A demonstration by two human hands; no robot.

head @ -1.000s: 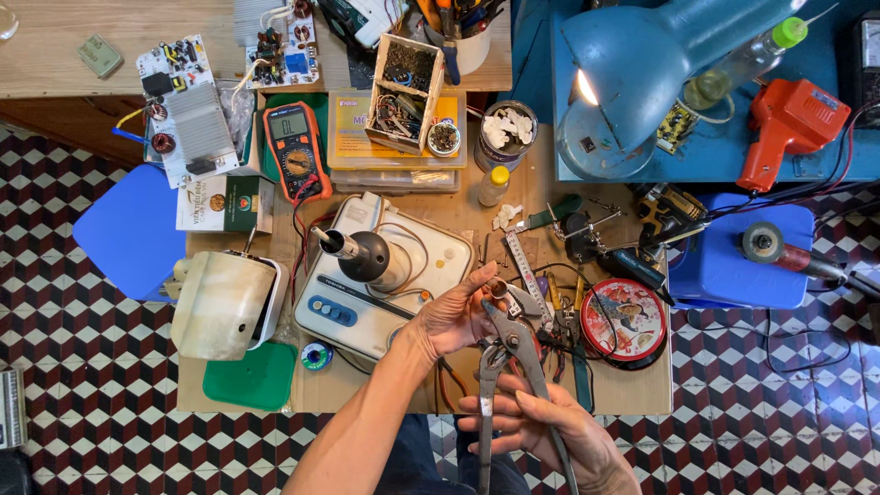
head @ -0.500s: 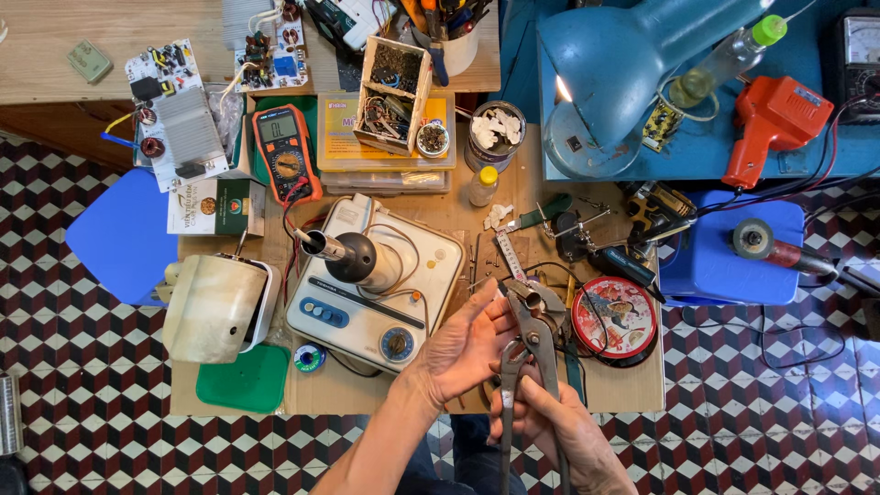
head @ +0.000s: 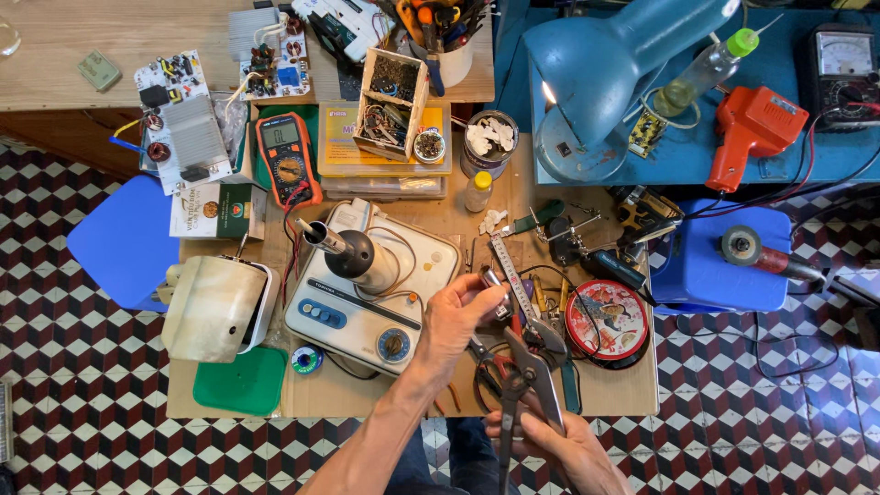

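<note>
Right hand (head: 559, 445) at the near edge is wrapped around the handles of long grey metal pliers (head: 527, 380), nose pointing up at the small shiny metal part (head: 495, 291) that the left hand (head: 458, 321) pinches between thumb and fingertips, just above the cluttered wooden tabletop (head: 623, 394). Versus half a second back, the left hand has lifted and closed on the part; pliers grip unchanged. Beyond: white appliance base with a dark upright shaft (head: 367, 284), round red tin (head: 607, 319), lit blue desk lamp (head: 614, 64).

A checkered tile floor (head: 779, 403) surrounds a cluttered wooden workbench (head: 477, 206), lit by a blue desk lamp (head: 614, 55).
</note>
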